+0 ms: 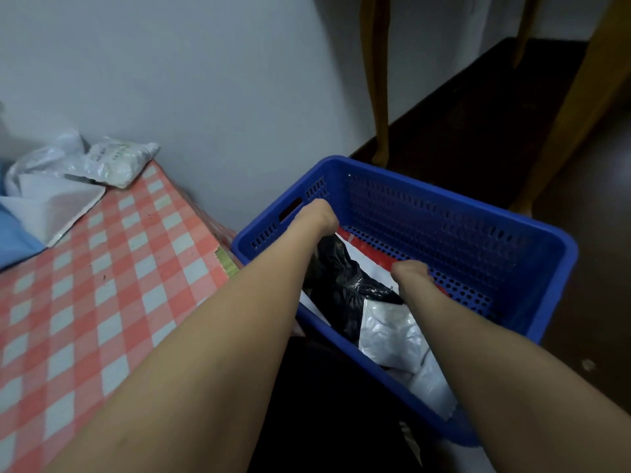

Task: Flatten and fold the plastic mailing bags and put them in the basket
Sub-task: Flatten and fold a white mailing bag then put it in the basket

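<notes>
Several plastic mailing bags are seen lying inside the blue basket (444,213). A crumpled black bag (345,285) is piled against the near wall, and a silvery white bag (389,332) lies just beside it toward the near right corner. A white bag with a red strip (370,256) is partly covered by the black bag and both wrists. How well any of them is folded cannot be made out, since most of each is hidden.

Both forearms are stretched into the basket. The left hand (317,215) is bent down at the wrist close to the end wall with the handle slot. The right hand (409,269) is bent down over the red-stripped bag. The fingers of both hands are hidden behind the wrists, so it cannot be told whether anything is gripped or how wide either grip is.

The basket's near right corner is blocked by the right forearm. To the left, a table with a red-and-white checked cloth (102,285) is seen. At its far corner lie a flat white bag (58,203) and a crumpled pale bag (116,162), cut off by the frame edge. Behind the basket, yellow wooden legs (379,97) stand on a dark floor (478,131).
</notes>
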Motion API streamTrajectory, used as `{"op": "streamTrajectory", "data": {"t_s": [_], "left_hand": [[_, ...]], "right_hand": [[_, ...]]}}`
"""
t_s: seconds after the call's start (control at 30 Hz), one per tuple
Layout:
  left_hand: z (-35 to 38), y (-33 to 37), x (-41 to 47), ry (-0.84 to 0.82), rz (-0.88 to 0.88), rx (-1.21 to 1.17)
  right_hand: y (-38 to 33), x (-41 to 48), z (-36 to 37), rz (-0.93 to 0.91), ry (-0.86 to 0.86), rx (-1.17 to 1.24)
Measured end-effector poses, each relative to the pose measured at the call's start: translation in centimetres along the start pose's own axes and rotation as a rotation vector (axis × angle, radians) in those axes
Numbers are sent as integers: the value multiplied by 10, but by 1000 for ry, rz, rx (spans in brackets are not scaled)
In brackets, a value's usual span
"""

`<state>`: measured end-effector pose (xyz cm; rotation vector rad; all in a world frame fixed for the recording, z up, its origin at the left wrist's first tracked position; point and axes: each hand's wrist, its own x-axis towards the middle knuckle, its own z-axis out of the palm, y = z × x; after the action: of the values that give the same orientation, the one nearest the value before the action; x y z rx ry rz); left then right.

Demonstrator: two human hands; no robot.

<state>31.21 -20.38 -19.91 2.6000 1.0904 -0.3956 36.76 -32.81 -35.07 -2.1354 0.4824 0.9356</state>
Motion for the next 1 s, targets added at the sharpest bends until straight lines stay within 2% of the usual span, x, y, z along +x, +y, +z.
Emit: {"op": "streamTrajectory", "data": {"t_s": [0.17, 0.33, 0.4, 0.5, 0.6, 0.77, 1.0], "left_hand": [[-44, -21, -24, 68, 16, -5], [-83, -62, -53, 166, -7, -34], [-99, -83, -65, 209, -34, -60], [-122, -124, -88, 301, -82, -99], [-135, -172, -104, 365, -128, -125], [-151, -250, -113, 431, -254, -197], [-161, -342, -96, 553, -410, -329]], "right_hand": [[-55, -59, -14, -165, -4, -10], [-99, -126, -7, -329, 26, 179], [-115, -157, 3, -405, 21, 110], [-140, -208, 27, -601, -18, -33], [-160, -252, 59, -683, 9, -132], [-181, -305, 117, -834, -155, -145], [-218, -344, 211, -910, -249, -192]]}}
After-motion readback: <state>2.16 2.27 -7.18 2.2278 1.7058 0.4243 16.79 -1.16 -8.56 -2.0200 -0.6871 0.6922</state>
